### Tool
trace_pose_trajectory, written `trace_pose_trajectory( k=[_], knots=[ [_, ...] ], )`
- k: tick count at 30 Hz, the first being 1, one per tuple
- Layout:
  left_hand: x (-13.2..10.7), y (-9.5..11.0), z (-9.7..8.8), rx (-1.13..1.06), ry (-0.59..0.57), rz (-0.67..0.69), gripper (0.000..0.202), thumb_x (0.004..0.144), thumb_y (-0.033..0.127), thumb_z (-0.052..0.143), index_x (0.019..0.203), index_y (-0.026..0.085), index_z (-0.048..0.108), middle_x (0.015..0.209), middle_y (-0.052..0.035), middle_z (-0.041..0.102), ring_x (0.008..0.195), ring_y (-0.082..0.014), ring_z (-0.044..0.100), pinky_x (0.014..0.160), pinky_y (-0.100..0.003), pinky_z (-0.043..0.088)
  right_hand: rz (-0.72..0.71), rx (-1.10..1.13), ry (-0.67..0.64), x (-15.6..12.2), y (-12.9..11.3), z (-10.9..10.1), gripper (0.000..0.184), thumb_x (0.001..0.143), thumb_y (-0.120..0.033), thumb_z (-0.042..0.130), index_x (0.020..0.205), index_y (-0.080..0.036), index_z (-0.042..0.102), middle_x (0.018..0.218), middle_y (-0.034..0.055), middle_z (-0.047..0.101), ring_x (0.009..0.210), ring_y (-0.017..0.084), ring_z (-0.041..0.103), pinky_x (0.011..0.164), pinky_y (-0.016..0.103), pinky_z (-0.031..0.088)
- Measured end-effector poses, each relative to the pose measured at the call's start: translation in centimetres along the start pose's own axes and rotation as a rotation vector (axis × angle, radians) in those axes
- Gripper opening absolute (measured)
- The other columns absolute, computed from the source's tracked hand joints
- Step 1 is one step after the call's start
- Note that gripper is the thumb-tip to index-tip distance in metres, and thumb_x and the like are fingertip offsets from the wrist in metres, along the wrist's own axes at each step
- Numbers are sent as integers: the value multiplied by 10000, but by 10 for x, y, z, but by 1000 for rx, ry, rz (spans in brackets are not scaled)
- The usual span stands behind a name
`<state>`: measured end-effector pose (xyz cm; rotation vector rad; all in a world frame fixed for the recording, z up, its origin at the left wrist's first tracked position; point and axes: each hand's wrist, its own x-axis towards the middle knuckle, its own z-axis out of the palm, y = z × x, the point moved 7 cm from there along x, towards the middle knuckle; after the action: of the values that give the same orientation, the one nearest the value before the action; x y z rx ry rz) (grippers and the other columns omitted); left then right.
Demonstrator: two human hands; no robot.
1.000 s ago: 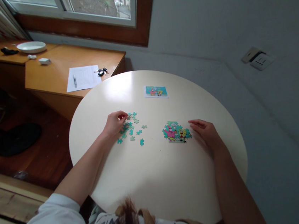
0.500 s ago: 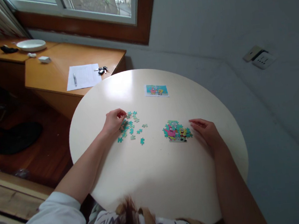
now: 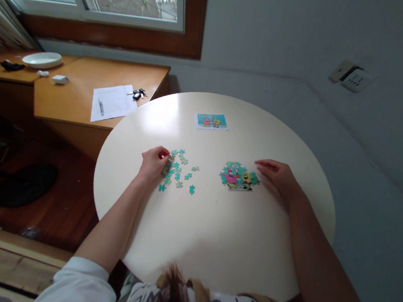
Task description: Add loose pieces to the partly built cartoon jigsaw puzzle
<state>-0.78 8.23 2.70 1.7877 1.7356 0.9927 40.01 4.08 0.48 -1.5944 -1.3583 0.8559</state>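
My left hand (image 3: 155, 161) is at the far left edge of a loose heap of teal and pale green jigsaw pieces (image 3: 178, 176). Its thumb and fingertips are curled into a pinch, and whatever lies between them is too small to make out. To the right lies a partly joined jigsaw puzzle (image 3: 238, 177) with pink, yellow and teal cartoon figures. Just off its right side rests my right hand (image 3: 275, 172), fingers stretched out and holding nothing, the fingertips close to the puzzle's edge. Farther back on the table is a small picture card (image 3: 212, 121) showing similar figures.
Everything lies on a round white table (image 3: 202, 227). A wooden desk (image 3: 80, 96) adjoins it at the back left, bearing a paper sheet (image 3: 113, 102), a pen (image 3: 101, 106), keys (image 3: 137, 94) and a white plate (image 3: 42, 60). A wall stands to the right.
Almost nothing differs. My left hand has shifted very slightly at the heap's edge; the right hand, the joined puzzle and the card stay in place.
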Motion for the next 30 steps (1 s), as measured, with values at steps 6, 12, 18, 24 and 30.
trace_pose_trajectory(
  k=[6,12,18,24,30],
  knots=[
    [0,0,-1,-1,-12,-10,80,684,254,591,672,200,648,659,-14,636,664,-181,578,720,-330,430,-23,-10,2,1,-1,0,279,631,-387,745,841,-203,742,864,60,735,798,200,654,758,336,542],
    [1,-2,-1,-39,-9,-2,108,672,278,576,678,190,638,657,-25,623,655,-182,564,698,-332,423,-5,-9,2,0,-3,0,281,624,-375,743,842,-199,741,859,61,734,796,200,650,761,335,535],
    [1,-1,-1,-34,-10,-9,107,671,273,565,673,194,636,655,-20,626,662,-179,569,716,-330,432,6,-9,-3,-1,-3,0,281,630,-381,739,845,-202,738,863,60,733,811,201,651,780,340,534],
    [3,-5,-3,-30,-1,-9,138,674,281,558,706,186,653,672,-22,637,662,-168,560,724,-324,438,2,-13,-1,0,-1,0,289,625,-395,743,845,-208,736,876,59,733,835,210,656,800,353,536],
    [7,-11,-9,-43,26,-8,169,673,302,565,707,169,665,685,-36,649,658,-159,547,707,-315,434,3,-5,-1,1,0,0,283,620,-381,751,842,-206,739,865,62,734,818,215,655,797,366,536]
  ],
)
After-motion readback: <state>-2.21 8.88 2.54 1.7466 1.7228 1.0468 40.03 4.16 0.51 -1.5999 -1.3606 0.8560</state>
